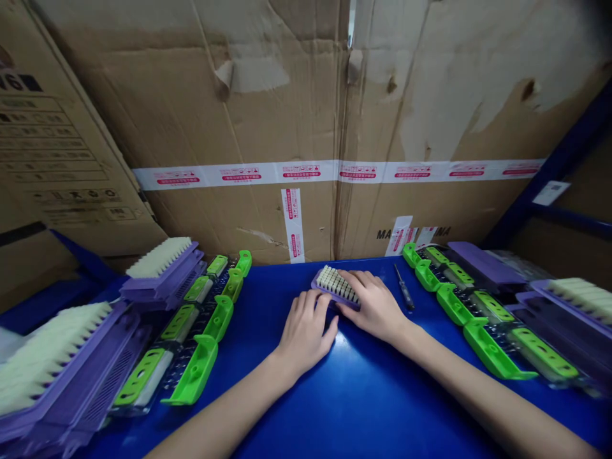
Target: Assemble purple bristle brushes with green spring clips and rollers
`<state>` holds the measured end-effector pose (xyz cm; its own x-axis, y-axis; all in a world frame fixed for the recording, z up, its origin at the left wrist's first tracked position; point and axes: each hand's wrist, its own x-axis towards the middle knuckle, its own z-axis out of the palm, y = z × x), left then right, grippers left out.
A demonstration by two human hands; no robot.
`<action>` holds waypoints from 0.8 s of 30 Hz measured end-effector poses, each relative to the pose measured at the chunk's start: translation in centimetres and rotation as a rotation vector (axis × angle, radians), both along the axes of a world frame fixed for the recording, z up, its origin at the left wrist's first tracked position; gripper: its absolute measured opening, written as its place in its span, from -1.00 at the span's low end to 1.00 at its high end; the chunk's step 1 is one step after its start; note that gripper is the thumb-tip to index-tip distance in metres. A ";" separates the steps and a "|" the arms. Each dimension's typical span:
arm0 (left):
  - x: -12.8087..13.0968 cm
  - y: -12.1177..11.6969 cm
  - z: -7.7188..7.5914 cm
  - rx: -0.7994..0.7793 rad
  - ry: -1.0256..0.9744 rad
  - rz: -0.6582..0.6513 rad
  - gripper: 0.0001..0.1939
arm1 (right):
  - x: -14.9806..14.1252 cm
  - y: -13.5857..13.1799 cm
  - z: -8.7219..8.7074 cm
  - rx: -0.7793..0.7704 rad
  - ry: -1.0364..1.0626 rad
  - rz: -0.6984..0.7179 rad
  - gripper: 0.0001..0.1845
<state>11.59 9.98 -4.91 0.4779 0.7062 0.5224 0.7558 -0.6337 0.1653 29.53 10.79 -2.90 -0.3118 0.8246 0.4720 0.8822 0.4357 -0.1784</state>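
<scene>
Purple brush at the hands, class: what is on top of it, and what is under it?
On top: pale bristles, partly covered by the right hand. The purple brush's underside is hidden; the blue table shows around it.

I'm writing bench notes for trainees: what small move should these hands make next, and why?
Probably bring the left hand around the uncovered left end of the small purple plastic brush with pale bristles, to steady it: the right hand covers its right end, and the left lies at its near edge.
</scene>
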 end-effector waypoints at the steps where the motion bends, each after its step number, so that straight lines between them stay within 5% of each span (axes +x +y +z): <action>1: 0.0 0.0 0.0 -0.005 0.003 -0.010 -0.73 | 0.1 -0.1 -0.3 0.016 0.008 0.003 -0.42; 8: -0.2 0.1 -0.2 0.015 0.018 -0.034 -0.65 | 1.3 -0.5 -2.0 0.057 0.098 -0.004 -0.40; 15: 0.0 -1.1 0.2 0.223 0.073 -0.165 -0.62 | 0.4 -1.1 -2.2 0.029 0.205 -0.134 -0.43; 20: 0.0 -1.7 0.2 0.300 0.077 -0.137 -0.55 | -1.0 -3.2 -1.3 0.125 0.319 0.037 -0.50; 24: 0.0 -1.4 -0.1 0.320 0.134 -0.081 -0.63 | -1.1 -2.9 -1.7 0.235 0.207 0.137 -0.54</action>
